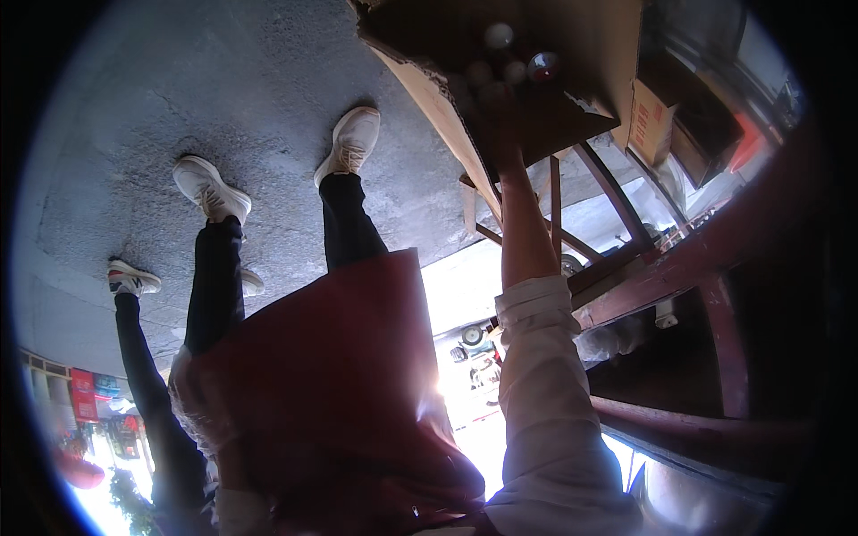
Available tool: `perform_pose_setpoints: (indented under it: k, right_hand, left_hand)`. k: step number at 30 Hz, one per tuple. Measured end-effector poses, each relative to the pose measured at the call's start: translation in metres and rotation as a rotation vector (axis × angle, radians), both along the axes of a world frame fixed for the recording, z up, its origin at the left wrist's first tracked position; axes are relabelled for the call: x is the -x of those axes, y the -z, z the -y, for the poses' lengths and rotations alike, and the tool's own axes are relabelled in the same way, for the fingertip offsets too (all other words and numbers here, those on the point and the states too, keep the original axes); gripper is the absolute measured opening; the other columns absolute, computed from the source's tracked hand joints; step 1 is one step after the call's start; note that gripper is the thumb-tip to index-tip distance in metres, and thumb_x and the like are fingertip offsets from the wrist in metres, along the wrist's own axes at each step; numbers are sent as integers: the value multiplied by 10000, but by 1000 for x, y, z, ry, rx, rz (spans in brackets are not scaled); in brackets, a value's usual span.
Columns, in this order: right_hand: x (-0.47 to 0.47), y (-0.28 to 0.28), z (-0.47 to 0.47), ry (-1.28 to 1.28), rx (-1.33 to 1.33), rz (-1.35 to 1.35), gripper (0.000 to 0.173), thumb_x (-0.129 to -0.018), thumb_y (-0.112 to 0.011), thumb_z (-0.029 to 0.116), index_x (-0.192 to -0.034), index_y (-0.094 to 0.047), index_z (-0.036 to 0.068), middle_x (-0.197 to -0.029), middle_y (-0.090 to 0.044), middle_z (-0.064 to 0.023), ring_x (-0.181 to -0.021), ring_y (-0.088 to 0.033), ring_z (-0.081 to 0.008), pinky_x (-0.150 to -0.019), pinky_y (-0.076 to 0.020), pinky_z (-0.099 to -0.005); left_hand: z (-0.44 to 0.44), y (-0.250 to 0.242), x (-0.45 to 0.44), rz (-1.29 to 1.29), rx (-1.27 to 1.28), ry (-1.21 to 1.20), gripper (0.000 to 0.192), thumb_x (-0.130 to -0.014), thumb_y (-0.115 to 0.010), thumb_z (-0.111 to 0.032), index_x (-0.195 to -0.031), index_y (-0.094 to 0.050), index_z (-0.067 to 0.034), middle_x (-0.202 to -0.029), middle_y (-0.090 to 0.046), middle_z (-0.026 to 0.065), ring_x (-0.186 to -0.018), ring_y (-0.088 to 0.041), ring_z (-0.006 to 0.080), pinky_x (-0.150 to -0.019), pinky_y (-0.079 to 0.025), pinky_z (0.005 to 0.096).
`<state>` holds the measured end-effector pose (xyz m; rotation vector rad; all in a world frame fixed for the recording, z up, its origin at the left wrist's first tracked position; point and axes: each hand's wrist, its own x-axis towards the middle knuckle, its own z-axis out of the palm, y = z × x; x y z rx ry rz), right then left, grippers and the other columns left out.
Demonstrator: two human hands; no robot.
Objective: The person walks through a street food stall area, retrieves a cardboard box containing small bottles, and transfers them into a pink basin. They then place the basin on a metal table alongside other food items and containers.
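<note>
My right forearm reaches into a torn-edged cardboard box (429, 84) at the upper right. Deep in its shadow is my right hand (497, 100), beside several small round objects. One of these is a pale round object (498, 35); another is a shiny round object (543, 67) with a reddish edge. Whether my fingers hold any of them is too dark to see. My left hand (216, 409) hangs low by the side of my dark red apron (335, 348). Crumpled translucent plastic (188, 395) shows at that hand; its fingers cannot be made out.
The box rests at a wooden frame (555, 201). Further right are a smaller open carton (651, 124) bearing writing and a reddish frame (670, 288). My pale shoes (352, 141) stand on rough concrete (268, 74). Another person's leg (137, 348) is at the left.
</note>
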<state>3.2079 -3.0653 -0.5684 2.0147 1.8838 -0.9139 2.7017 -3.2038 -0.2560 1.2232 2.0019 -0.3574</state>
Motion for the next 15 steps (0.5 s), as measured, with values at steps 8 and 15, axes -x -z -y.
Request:
perform_pose_setpoints:
  k: [8, 15]
  right_hand:
    - [13, -58, 51, 535, 232, -90, 283, -944, -603, 229, -1130, -667, 26, -930, -700, -69, -839, -621, -113, -735, -491, -288]
    - [42, -100, 46, 619, 7, -158, 276, -941, -611, 261, -1094, -676, 40, -916, -702, -143, -819, -652, -204, -729, -494, -344]
  left_hand:
    - [34, 8, 23, 29, -36, -23, 397, -967, -493, -266, -1277, -553, -26, -1276, -585, 174, -1176, -552, 353, -1010, -426, 429]
    - [46, 12, 25, 39, -149, -90, 347, -968, -525, -233, -1256, -559, -43, -1221, -600, 160, -1132, -568, 328, -960, -452, 427]
